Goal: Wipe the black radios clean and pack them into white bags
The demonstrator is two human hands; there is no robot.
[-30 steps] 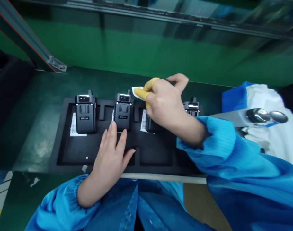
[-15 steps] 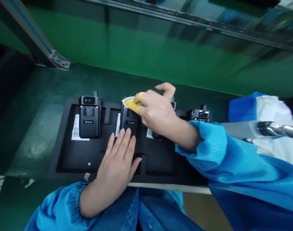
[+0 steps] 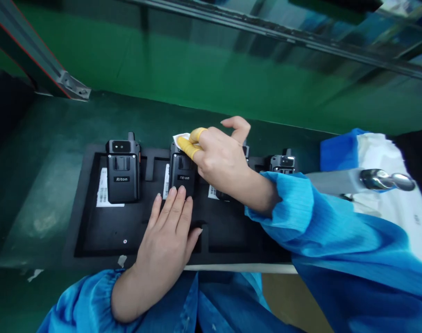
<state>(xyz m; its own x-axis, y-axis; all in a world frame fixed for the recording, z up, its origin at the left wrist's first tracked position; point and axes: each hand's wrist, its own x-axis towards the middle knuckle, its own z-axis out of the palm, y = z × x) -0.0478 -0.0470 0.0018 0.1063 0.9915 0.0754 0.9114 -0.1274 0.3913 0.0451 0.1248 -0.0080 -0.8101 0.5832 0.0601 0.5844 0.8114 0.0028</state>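
Note:
My right hand [image 3: 221, 162] pinches a white wipe [image 3: 180, 140] between yellow finger cots, pressing it on the top of the middle black Riton radio [image 3: 182, 175]. My left hand [image 3: 165, 236] lies flat, its fingertips on that radio's lower end. Another black radio [image 3: 122, 178] stands to the left in the black foam tray [image 3: 107, 231]. A third radio [image 3: 222, 196] is mostly hidden under my right hand. A fourth radio [image 3: 282, 163] shows only its top, behind my right sleeve. White barcode labels [image 3: 105, 187] lie beside the radios.
The tray sits on a dark green bench [image 3: 34, 185] with a pale strip [image 3: 238, 268] along its front edge. A green panel and metal frame rail [image 3: 37, 51] rise behind. At right are a grey bar with a chrome end [image 3: 360, 180] and a blue-and-white cloth [image 3: 381, 152].
My right hand has moved left, bringing the wipe from beside the middle radio onto its top. My left fingertips have moved from the tray onto the radio's lower end.

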